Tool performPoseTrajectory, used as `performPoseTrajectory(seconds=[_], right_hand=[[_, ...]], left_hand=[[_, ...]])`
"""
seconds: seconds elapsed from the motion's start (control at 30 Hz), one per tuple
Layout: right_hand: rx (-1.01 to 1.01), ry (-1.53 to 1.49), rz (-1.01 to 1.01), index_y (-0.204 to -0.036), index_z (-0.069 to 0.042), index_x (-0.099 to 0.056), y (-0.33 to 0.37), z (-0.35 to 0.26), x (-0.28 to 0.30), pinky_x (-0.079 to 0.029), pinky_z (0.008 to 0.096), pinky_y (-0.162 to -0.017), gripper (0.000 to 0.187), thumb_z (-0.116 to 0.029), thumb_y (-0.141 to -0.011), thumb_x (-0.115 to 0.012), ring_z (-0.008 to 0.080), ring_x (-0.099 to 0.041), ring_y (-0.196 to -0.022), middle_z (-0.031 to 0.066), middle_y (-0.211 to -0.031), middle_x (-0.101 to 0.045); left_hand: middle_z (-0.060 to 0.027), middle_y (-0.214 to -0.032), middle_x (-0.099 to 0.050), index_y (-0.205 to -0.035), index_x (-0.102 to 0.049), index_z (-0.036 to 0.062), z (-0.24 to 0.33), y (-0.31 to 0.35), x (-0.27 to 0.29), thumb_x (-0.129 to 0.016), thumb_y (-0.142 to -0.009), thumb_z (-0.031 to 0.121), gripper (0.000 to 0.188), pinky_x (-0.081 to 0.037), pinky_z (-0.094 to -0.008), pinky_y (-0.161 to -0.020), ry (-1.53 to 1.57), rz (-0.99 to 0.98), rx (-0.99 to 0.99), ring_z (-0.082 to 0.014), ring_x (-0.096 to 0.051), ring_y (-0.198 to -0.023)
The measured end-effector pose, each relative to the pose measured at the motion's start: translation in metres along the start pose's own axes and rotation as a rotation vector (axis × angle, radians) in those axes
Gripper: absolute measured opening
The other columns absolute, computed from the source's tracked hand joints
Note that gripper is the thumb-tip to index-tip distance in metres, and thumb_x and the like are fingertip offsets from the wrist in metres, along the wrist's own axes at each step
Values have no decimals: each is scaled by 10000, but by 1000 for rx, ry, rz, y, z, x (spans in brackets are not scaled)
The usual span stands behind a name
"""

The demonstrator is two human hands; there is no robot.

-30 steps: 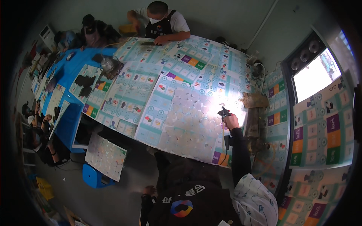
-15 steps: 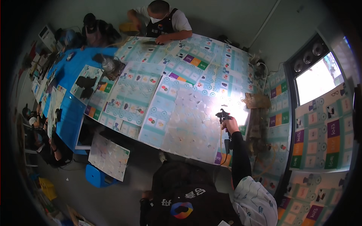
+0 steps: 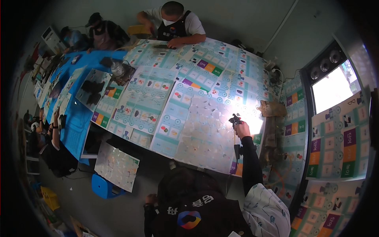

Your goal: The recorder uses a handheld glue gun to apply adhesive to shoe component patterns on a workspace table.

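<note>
My right hand (image 3: pixel 242 128) is wrapped round the grip of a black spray gun (image 3: pixel 235 118) with a thin hose trailing down. It is held above the right part of the table, over a sheet (image 3: pixel 203 136) covered with many small pale, flat pieces. Those pieces lie close together, and their exact kind is too small to make out. My left hand (image 3: pixel 150 198) hangs low beside my dark apron, away from the table. Its fingers are too dim and small to read.
Printed sheets (image 3: pixel 148 98) cover the table. A plastic-wrapped object (image 3: pixel 117 69) stands on its left part, beside a blue-covered table (image 3: pixel 81 128). Another piece-covered board (image 3: pixel 116 166) rests over a blue stool (image 3: pixel 103 187). Across from me a person (image 3: pixel 183 25) works; a lit window (image 3: pixel 335 87) is at right.
The spray gun stays in my right hand over the same sheet, barely moved. My left hand shows more at my side. At the left, a co-worker's board has moved off the blue table's near edge.
</note>
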State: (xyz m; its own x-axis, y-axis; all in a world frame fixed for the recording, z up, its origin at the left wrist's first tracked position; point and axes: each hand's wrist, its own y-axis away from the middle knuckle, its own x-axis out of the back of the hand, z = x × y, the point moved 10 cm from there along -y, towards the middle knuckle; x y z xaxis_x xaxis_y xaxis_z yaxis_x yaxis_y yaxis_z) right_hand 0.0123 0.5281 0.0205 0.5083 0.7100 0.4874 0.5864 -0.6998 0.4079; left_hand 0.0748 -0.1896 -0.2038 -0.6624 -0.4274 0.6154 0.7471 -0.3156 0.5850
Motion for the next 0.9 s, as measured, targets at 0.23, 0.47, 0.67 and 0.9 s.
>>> performPoseTrajectory(seconds=[0.23, 0.47, 0.67, 0.9], right_hand=[[-23, 76, -10, -609, -9, -551, 5, 2, 8, -384, 317, -392, 170, -143, -689, -484, 198, -502, -408, 90, -492, -519], [5, 99, -15, -574, -15, -512, 3, 0, 5, -320, 292, -341, 118, -93, -657, -481, 153, -431, -355, 62, -457, -465], [-41, 103, -9, -598, -26, -567, 0, 7, 7, -422, 321, -408, 185, -167, -698, -501, 209, -536, -407, 100, -471, -523], [-30, -26, -52, -587, -15, -525, 2, 4, -3, -335, 292, -349, 125, -100, -666, -478, 161, -441, -358, 66, -462, -475]], left_hand=[[-121, -821, -641, -784, -652, 115, 18, 3, -14, -541, -728, 309, 231, -495, -426, -685, -435, -114, -65, -322, -609, -802], [-125, -803, -636, -783, -647, 103, 7, -8, -20, -551, -722, 307, 234, -493, -432, -687, -384, -42, -211, -324, -607, -795], [-131, -866, -636, -848, -656, 119, 11, -16, -13, -559, -723, 312, 249, -486, -414, -751, -343, -45, -122, -309, -600, -853], [-103, -918, -634, -891, -650, 142, 9, -12, -20, -576, -707, 310, 259, -485, -396, -773, -410, -132, -64, -289, -592, -895]])
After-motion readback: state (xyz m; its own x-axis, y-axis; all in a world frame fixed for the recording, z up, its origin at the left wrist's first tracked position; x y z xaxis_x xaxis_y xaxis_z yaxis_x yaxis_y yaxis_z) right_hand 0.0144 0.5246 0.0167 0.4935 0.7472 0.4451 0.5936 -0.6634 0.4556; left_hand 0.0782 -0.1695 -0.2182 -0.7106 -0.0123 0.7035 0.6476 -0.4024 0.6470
